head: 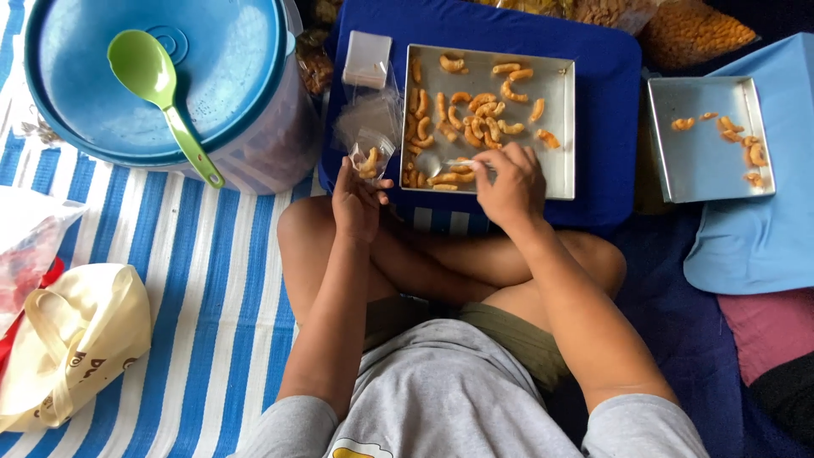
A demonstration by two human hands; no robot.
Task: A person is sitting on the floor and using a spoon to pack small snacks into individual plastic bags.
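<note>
My left hand [356, 203] holds a small clear plastic bag [370, 157] with a few orange curled snacks inside, just left of a square metal tray [561, 127]. That tray rests on a blue cushion [606, 76] and holds several orange curled snacks [479, 110]. My right hand [509, 187] reaches over the tray's near edge and grips a small metal spoon [462, 164] among the snacks. I sit cross-legged behind the tray.
A stack of clear bags [369, 106] lies left of the tray. A big blue-lidded tub [170, 76] carries a green spoon [157, 93]. A second metal tray [704, 157] with few snacks sits right. A cream tote bag [72, 339] lies left on the striped mat.
</note>
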